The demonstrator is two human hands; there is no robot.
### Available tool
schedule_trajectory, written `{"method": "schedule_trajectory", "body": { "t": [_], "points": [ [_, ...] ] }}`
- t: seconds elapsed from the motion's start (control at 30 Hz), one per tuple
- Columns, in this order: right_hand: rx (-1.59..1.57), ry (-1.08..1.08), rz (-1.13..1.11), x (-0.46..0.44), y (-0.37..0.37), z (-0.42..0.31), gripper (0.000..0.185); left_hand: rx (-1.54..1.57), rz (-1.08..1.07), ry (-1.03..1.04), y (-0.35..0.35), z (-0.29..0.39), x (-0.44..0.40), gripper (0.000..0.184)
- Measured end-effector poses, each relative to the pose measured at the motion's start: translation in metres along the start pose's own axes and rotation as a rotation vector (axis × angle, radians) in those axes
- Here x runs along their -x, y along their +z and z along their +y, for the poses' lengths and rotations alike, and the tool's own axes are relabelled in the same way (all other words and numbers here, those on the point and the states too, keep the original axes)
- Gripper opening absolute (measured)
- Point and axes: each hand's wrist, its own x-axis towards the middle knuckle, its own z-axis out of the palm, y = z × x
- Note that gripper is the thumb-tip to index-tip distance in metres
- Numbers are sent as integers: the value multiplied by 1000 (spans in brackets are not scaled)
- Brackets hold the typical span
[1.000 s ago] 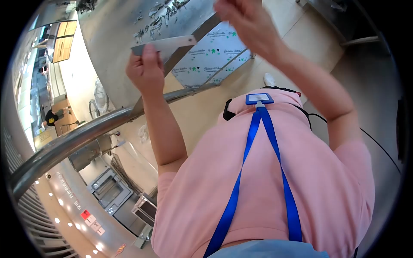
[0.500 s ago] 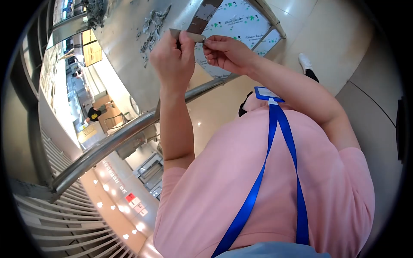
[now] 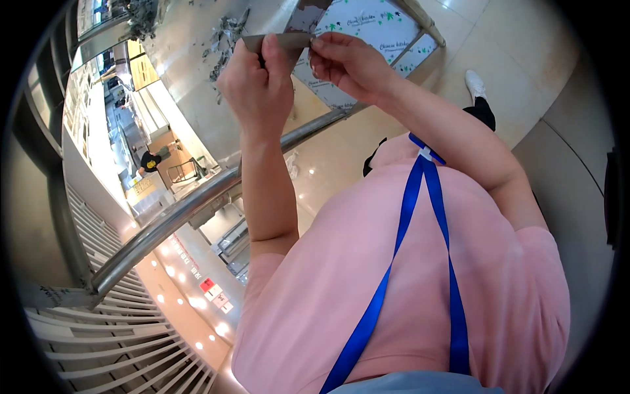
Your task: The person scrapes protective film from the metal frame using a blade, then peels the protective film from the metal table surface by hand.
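Note:
My left hand point(image 3: 259, 82) is closed round one end of a flat grey metal blade point(image 3: 289, 42), thumb on top. At the blade's right end, the fingers of my right hand point(image 3: 348, 64) are pinched together on its tip. Beneath and beyond the blade is a metal surface point(image 3: 187, 62) with dark grey scraps point(image 3: 226, 41) scattered over it. A printed sheet point(image 3: 361, 27) with green leaf marks lies just past my right hand.
A round metal rail point(image 3: 190, 202) crosses below my left forearm. White slats point(image 3: 125, 341) fan out at lower left. Another person point(image 3: 149, 162) in black is far off at left. A blue lanyard point(image 3: 374, 305) hangs over my pink shirt.
My right hand came down from the upper right and took the blade's right end between its fingers. The view has turned, and the blade has shifted slightly up in the last half second.

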Motion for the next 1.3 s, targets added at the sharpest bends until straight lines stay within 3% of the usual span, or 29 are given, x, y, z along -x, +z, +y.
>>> {"method": "schedule_trajectory", "body": {
  "t": [0.3,0.5,0.83,1.03,1.3],
  "points": [
    [4,47,15,2,8,6,12,-26,56,59,-3,-4,4,18],
    [168,32,100,10,43,-5,16,55,199,-138,-21,-7,16,17],
    [70,20,129,10,50,-9,16,158,233,-112,-17,-1,9,18],
    [46,70,140,10,52,-15,16,-85,298,107,-14,3,7,18],
    [151,-39,103,9,56,-20,15,80,374,1,-10,1,10,20]
  ]
}}
